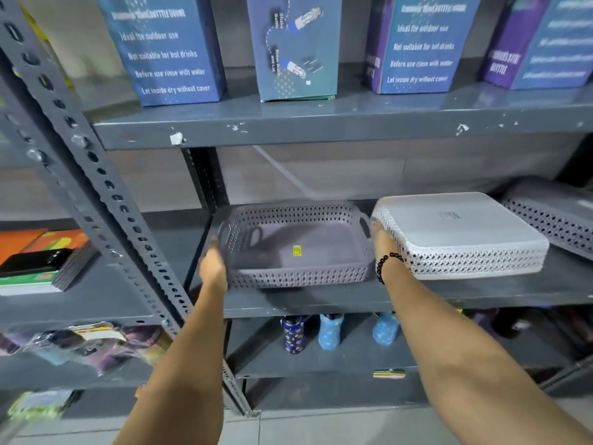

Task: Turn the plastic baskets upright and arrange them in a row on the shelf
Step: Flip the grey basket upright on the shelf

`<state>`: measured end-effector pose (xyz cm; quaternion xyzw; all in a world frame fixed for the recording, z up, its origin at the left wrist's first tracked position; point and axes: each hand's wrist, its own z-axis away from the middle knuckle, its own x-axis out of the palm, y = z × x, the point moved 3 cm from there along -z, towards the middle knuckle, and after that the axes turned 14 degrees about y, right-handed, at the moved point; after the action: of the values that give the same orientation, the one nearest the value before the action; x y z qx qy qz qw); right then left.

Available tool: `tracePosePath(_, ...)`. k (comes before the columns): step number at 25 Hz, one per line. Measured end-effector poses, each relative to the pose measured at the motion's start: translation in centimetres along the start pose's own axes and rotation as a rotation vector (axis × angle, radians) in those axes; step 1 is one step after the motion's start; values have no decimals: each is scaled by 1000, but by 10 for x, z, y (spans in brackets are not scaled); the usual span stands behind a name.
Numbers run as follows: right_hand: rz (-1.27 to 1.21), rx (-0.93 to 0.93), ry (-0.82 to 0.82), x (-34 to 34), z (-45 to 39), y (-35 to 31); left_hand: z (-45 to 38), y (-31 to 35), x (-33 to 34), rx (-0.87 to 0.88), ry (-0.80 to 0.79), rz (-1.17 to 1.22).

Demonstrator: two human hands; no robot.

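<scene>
A grey perforated basket (298, 248) stands upright at the left end of the middle shelf (353, 300), a yellow sticker on its floor. My left hand (211, 261) grips its left end and my right hand (383, 239), with a black bead bracelet at the wrist, holds its right end. Touching that hand on the right, a white basket (462, 232) lies upside down. Further right, another grey basket (558, 213) also lies upside down, cut off by the frame edge.
Tall blue bottle boxes (167, 49) line the upper shelf. Small blue bottles (330, 330) stand on the shelf below. A slotted upright post (106, 187) runs diagonally at left, with books and packets on the neighbouring rack.
</scene>
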<state>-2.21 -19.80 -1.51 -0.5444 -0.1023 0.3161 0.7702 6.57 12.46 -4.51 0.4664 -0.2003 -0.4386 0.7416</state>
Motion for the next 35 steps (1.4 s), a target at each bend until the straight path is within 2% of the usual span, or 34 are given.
tracePosePath(3, 176, -37, 93, -2, 0, 7, 12, -5, -4, 69, 19, -159)
tracePosePath(6, 256, -56, 103, 0, -7, 16, 11, -3, 0, 143, 62, -271)
tracePosePath(12, 319, -116, 166, 5, -17, 21, 26, -9, -6, 159, 47, -106)
tracePosePath(16, 325, -119, 173, 6, -16, 22, 34, -4, -8, 235, 148, -249)
tracePosePath(20, 409, -309, 213, 5, -8, 11, 54, 9, -5, 496, 259, -392)
tracePosePath(24, 535, -531, 268, -4, 4, -7, 75, 20, 30, 654, 203, -417)
tracePosePath(28, 584, -694, 295, -28, -5, -25, 111, 14, 94, 724, 63, -419)
tracePosePath(35, 681, -784, 375, -123, -83, -49, 218, -18, 236, 853, -270, -451)
